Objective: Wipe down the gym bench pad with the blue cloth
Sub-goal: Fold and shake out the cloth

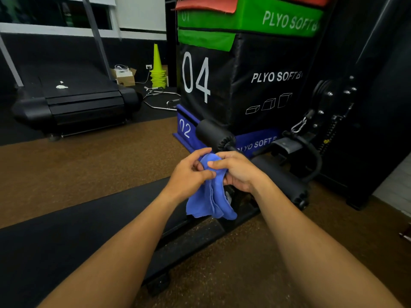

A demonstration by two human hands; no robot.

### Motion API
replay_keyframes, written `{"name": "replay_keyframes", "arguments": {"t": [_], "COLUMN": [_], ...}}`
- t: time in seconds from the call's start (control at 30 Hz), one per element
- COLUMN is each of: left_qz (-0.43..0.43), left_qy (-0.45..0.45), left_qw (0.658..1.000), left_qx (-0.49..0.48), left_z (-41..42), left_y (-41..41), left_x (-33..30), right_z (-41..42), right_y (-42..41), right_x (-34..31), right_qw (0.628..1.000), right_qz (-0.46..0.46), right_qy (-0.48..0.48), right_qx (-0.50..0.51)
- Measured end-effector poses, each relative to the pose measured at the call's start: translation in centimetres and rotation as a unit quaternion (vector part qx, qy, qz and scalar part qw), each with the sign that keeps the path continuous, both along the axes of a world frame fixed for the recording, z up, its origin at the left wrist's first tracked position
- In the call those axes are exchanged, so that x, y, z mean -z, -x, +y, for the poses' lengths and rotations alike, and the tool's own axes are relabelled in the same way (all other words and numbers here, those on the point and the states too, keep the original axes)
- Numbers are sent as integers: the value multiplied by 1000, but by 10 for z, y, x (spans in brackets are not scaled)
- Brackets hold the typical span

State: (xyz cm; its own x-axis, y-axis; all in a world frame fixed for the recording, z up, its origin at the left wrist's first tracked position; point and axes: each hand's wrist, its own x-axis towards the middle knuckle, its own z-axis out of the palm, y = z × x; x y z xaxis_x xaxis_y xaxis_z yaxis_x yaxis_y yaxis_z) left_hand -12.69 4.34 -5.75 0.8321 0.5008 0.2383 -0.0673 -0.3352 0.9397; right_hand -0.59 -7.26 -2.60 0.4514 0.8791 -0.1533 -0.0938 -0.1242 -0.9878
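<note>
Cloth (211,196) held above pad (73,236) end, pinched by left hand (189,174) and right hand (238,172). Hangs soft, light, limp. Better bunched in one palm for wiping.

"04" and "PLYO SOFT B" on black plyo box (244,85), "PLYO SOFT B" on green box (255,18), "02" on blue box (185,128)

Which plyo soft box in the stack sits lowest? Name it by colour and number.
The blue box marked 02 sits lowest, on the floor. The black 04 box rests on it, with the green box above.
</note>
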Motion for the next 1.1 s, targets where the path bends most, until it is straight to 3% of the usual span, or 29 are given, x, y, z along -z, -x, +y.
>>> {"name": "replay_keyframes", "arguments": {"t": [0.37,0.7,0.9,1.1], "left_qz": [-4,-25,-33,-14], "left_qy": [-50,118,224,215], "left_qw": [999,992,973,977], "left_qx": [23,28,30,5], "left_z": [-17,-39,-50,-56], "left_y": [-25,-38,-46,-50], "left_x": [-7,-9,-10,-3], "right_z": [-23,-49,-58,-66], "right_y": [-20,-37,-45,-52], "right_x": [-12,-17,-21,-17], "right_qw": [999,998,999,995], "right_qz": [-29,29,-3,-70], "right_qy": [11,-35,-37,24], "right_qx": [10,-50,8,65]}}
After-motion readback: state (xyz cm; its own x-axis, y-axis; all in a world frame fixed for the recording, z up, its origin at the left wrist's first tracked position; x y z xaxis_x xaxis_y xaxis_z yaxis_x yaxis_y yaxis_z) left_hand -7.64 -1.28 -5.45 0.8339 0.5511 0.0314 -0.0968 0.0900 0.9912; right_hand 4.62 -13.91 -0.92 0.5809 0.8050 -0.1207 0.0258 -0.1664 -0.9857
